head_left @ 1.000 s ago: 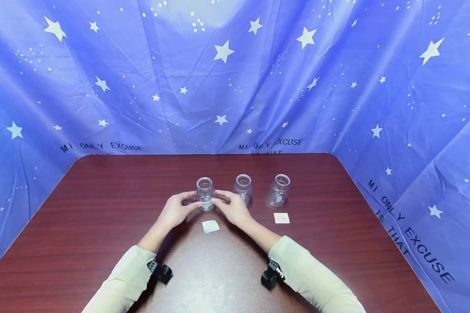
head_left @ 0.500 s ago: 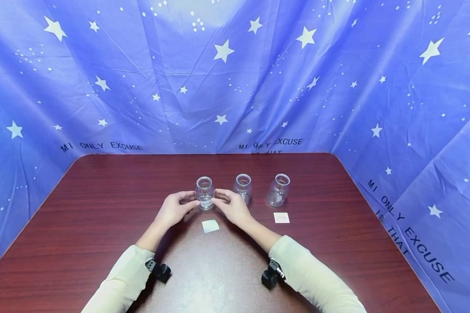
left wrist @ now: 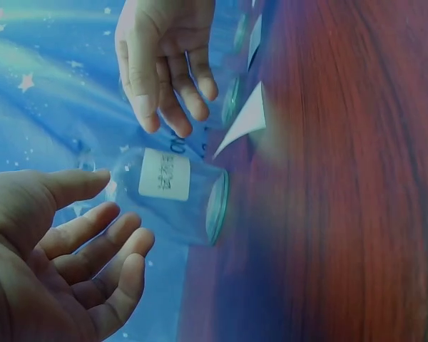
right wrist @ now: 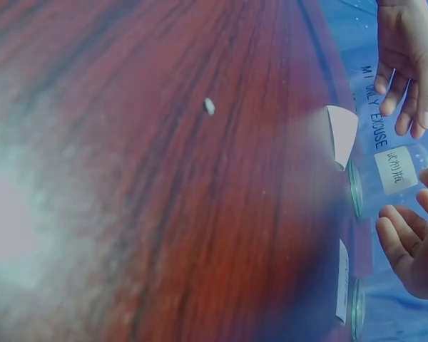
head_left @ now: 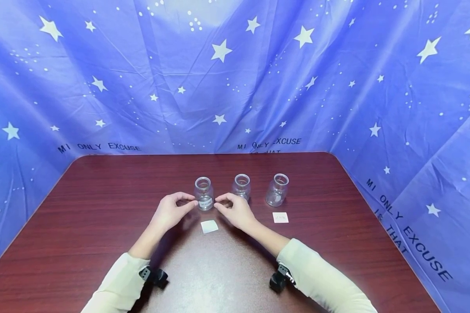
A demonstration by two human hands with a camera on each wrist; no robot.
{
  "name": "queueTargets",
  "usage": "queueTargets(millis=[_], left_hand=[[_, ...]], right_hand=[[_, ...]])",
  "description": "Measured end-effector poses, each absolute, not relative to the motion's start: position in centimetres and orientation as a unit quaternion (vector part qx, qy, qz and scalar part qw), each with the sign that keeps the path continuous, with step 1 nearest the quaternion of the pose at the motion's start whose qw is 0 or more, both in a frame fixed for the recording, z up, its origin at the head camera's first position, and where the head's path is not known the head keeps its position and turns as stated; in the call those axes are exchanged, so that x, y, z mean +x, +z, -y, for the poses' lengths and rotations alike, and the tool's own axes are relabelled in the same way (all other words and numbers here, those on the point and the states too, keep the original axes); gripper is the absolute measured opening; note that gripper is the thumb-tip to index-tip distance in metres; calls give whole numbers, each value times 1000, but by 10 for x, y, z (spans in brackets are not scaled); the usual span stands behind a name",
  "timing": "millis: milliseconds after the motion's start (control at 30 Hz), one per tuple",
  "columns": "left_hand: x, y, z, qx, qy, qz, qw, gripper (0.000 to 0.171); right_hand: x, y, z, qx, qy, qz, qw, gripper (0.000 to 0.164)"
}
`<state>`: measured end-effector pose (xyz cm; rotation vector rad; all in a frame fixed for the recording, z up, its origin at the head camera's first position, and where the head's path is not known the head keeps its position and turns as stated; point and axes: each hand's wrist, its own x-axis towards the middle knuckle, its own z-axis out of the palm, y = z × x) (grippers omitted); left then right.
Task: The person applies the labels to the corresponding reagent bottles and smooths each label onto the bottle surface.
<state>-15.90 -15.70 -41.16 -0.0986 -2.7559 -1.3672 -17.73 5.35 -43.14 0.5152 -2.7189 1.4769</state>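
Observation:
A clear glass jar [head_left: 203, 194] stands upright on the table, with a white label [left wrist: 164, 174] bearing handwriting on its front. To its left my left hand [head_left: 172, 210] has thumb and fingers loosely bent, just off the glass. My right hand [head_left: 236, 211] is on the other side, likewise apart from the jar with nothing in its fingers. Two more glass jars, a middle one [head_left: 241, 184] partly behind my right hand and a right one [head_left: 277, 191], stand in the same row. A curled white paper piece [head_left: 209, 226] lies before the labelled jar.
A flat white label [head_left: 280, 217] with faint writing lies in front of the right jar. The dark red wooden table [head_left: 102, 208] is bordered by a blue star-patterned cloth [head_left: 172, 117]. A small pale speck [right wrist: 209, 106] shows on the tabletop.
Both hands have let go of the labelled jar and drawn apart, left hand leftward, right hand slightly rightward. The label is now in fuller view. The other jars stay put.

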Motion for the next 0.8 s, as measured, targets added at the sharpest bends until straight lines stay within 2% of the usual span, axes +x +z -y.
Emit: queueTargets(millis=[400, 800], left_hand=[[-153, -411, 133, -92, -463, 881, -18, 23], [-153, -415, 102, -156, -437, 885, -34, 26]], right_hand=[[-169, -425, -72, 173, 444, 879, 3, 17], [-166, -427, -101, 193, 414, 889, 28, 16]])
